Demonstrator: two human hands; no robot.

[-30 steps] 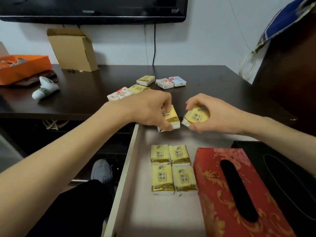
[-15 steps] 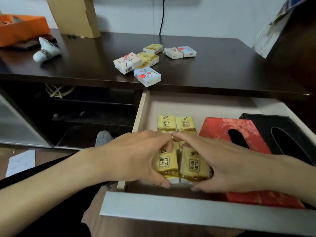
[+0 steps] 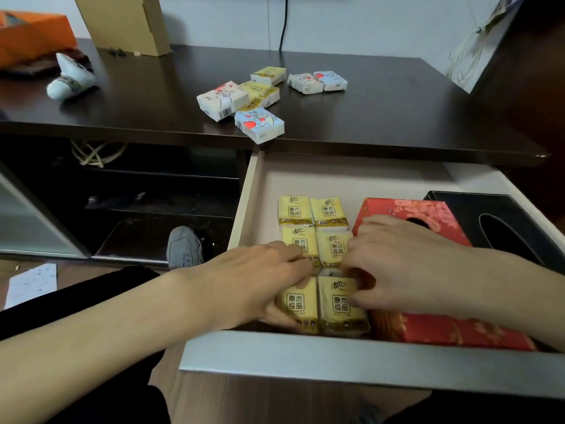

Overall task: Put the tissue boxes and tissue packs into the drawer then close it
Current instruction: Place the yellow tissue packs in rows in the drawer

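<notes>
The drawer (image 3: 336, 359) stands pulled open below the dark table (image 3: 397, 111). Inside it lie several yellow tissue packs in two columns, beside a red tissue box (image 3: 397, 208) and a black tissue box (image 3: 458, 203) on the right. My left hand (image 3: 260, 286) grips the front left yellow pack (image 3: 301, 304). My right hand (image 3: 406, 264) holds the front right yellow pack (image 3: 339, 304), both packs lying against the drawer front. On the table lie a white pack (image 3: 221, 99), a blue pack (image 3: 260, 123), yellow packs (image 3: 260, 91) and two more packs (image 3: 318, 81).
A cardboard box (image 3: 128, 22), an orange box (image 3: 30, 35) and a white sock-like thing (image 3: 70, 82) sit at the table's back left. Open dark shelves are left of the drawer. A grey shoe (image 3: 183, 246) and a sheet of paper (image 3: 32, 283) lie on the floor.
Both hands brought two yellow packs from the back of the drawer down to its front, in front of the packs that lay there. The view has tilted downward.
</notes>
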